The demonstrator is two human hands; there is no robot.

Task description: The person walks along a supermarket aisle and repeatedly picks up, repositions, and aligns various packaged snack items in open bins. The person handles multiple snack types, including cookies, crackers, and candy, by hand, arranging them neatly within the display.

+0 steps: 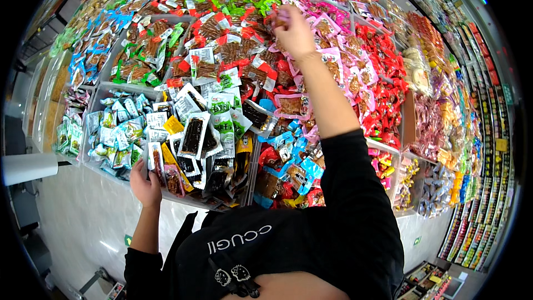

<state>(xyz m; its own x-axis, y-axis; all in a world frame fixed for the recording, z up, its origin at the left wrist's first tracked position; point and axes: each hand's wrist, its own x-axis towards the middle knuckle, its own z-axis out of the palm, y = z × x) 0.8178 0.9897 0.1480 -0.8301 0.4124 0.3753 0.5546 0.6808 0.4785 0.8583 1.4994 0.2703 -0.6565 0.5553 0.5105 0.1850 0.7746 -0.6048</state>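
My right hand (293,31) reaches across the display, its fingers curled around a small, blurred brownish snack packet (281,17). Beneath and beside that hand lie pink-edged snack packets (327,27) and red-and-clear packets of brown strips (237,48). My left hand (145,183) rests at the front rim of the clear plastic bins, thumb and fingers apart, with nothing seen in it. Close to its fingers are blue-and-white wrapped snacks (120,129) and a slim packet of reddish-brown food (156,160). Dark vacuum-sealed packets (195,133) and green-and-white packets (222,116) are heaped between the hands.
Blue-edged packets (297,171) fill the bin before my torso. Red-wrapped snacks (381,108) lie to the right, beside a brown divider (409,121). Tall stocked shelves (491,141) line the right side. Lidded clear containers (54,100) stand at left, above pale floor (79,208).
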